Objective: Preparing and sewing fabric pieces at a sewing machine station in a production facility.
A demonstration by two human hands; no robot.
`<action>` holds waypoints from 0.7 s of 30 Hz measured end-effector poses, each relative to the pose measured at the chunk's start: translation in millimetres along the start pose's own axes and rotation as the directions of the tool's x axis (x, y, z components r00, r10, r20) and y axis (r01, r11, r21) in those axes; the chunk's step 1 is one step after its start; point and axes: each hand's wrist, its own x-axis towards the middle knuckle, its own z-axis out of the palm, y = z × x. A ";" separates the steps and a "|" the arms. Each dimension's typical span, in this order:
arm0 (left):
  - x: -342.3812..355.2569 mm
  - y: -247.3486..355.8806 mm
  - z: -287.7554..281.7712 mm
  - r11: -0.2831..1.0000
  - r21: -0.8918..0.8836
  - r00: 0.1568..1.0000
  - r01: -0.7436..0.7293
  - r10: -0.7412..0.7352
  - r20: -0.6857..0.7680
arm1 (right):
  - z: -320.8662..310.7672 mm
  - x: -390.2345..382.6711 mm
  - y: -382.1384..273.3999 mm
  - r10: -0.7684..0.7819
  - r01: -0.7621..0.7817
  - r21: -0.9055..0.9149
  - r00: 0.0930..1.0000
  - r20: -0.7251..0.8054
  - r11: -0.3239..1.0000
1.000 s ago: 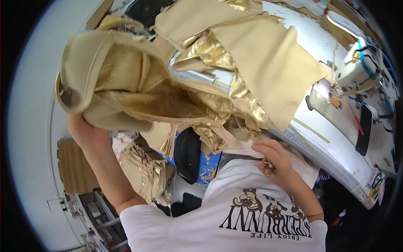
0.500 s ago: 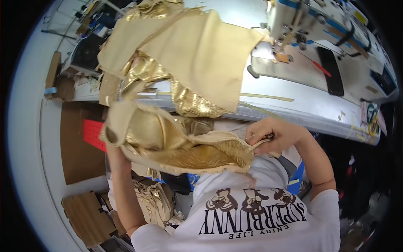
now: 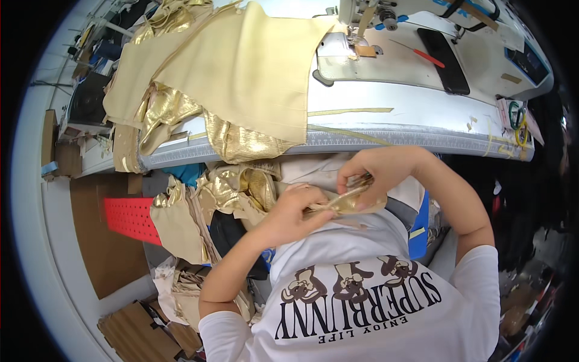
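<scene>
A gold-and-beige leather piece (image 3: 367, 204) is bunched in front of my shirt, below the table edge. My left hand (image 3: 294, 215) is closed on its left end, with the fingers pinching the edge. My right hand (image 3: 389, 172) grips its upper right edge. A small dark metal thing (image 3: 365, 179) shows at the right fingers; its kind I cannot make out. Left of my hands, more gold leather pieces (image 3: 241, 186) lie heaped below the table. On the table, a large beige leather sheet (image 3: 241, 72) covers part of a gold one (image 3: 244, 134).
A sewing machine (image 3: 386, 18) stands at the back right, with a black phone (image 3: 443, 63) and a red-handled pointed tool (image 3: 428, 57) beside it. A ruler strip (image 3: 386, 136) runs along the table edge. A red perforated panel (image 3: 129, 216) and cardboard (image 3: 136, 332) are at the left.
My left hand has come rightward and down, close to my right hand. The spread leather is now gathered small between them. The view has shifted, with the table appearing farther left and up.
</scene>
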 end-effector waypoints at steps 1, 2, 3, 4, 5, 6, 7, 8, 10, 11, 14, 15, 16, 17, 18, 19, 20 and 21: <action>0.3 -4.6 -4.6 0.990 -0.116 0.996 0.083 -0.077 0.054 | -3.3 -8.1 -0.1 0.008 -0.008 -0.057 1.000 0.007 0.998; -4.8 -7.8 -10.5 0.924 -0.351 0.988 0.153 -0.144 0.049 | -6.0 -15.6 -0.4 0.068 -0.067 -0.055 0.998 0.018 0.996; -9.1 -11.9 -18.1 0.914 -0.376 0.989 0.150 -0.137 0.062 | -9.1 -23.6 -1.5 0.090 -0.089 -0.047 0.996 0.025 0.995; -13.5 -15.5 -26.4 0.906 -0.401 0.990 0.138 -0.113 0.086 | -12.5 -30.9 -3.4 0.122 -0.120 -0.046 0.992 0.039 0.992; -17.3 -17.9 -32.5 0.892 -0.442 0.994 0.097 -0.061 0.095 | -16.1 -37.3 -6.2 0.108 -0.108 -0.057 0.994 0.010 0.993; -20.9 -18.9 -34.8 0.876 -0.460 0.989 0.144 -0.107 0.106 | -20.0 -43.6 -10.2 0.105 -0.106 -0.074 0.994 -0.016 0.992; -23.3 -19.2 -35.4 0.886 -0.434 0.986 0.163 -0.136 0.094 | -23.6 -48.8 -14.8 0.141 -0.144 -0.116 0.989 -0.041 0.983; -25.6 -18.5 -35.8 0.894 -0.414 0.985 0.172 -0.156 0.073 | -27.3 -54.7 -20.1 0.157 -0.165 -0.088 0.983 -0.095 0.982; -28.4 -16.3 -36.6 0.908 -0.363 0.978 0.209 -0.194 0.079 | -35.7 -63.3 -29.8 0.232 -0.238 -0.064 0.969 -0.084 0.969; -29.9 -14.8 -39.1 0.914 -0.331 0.972 0.235 -0.211 0.108 | -39.1 -65.4 -33.1 0.268 -0.274 -0.075 0.960 -0.087 0.959; -28.7 -10.9 -52.3 0.966 -0.190 0.973 0.176 -0.142 0.181 | -45.4 -62.6 -37.1 0.191 -0.198 -0.095 0.979 -0.075 0.976; -25.8 -8.8 -56.8 0.982 -0.136 0.973 0.129 -0.099 0.207 | -46.6 -59.4 -37.3 0.140 -0.148 -0.123 0.988 -0.071 0.981; -22.2 -5.4 -61.4 0.985 -0.124 0.961 0.121 -0.085 0.264 | -47.2 -54.2 -37.3 0.088 -0.097 -0.152 0.994 -0.066 0.984; -17.3 -0.5 -62.5 0.987 -0.128 0.969 0.097 -0.064 0.240 | -47.3 -48.5 -37.8 0.043 -0.054 -0.195 0.997 -0.060 0.979; -11.3 5.8 -60.8 0.989 -0.130 0.976 0.072 -0.042 0.215 | -47.0 -42.1 -39.1 0.011 -0.018 -0.176 0.999 -0.041 0.984; -3.6 12.8 -56.2 0.989 -0.146 0.983 0.019 0.008 0.185 | -47.5 -35.9 -41.5 -0.035 0.032 -0.166 0.999 -0.019 0.986; 8.6 18.5 -49.7 0.996 -0.094 0.987 -0.004 0.019 0.160 | -48.0 -29.1 -44.7 -0.065 0.065 -0.170 0.998 0.010 0.983; 21.1 24.3 -41.5 0.995 -0.050 0.992 -0.082 0.086 0.097 | -49.0 -22.2 -48.6 -0.080 0.085 -0.182 0.996 0.039 0.980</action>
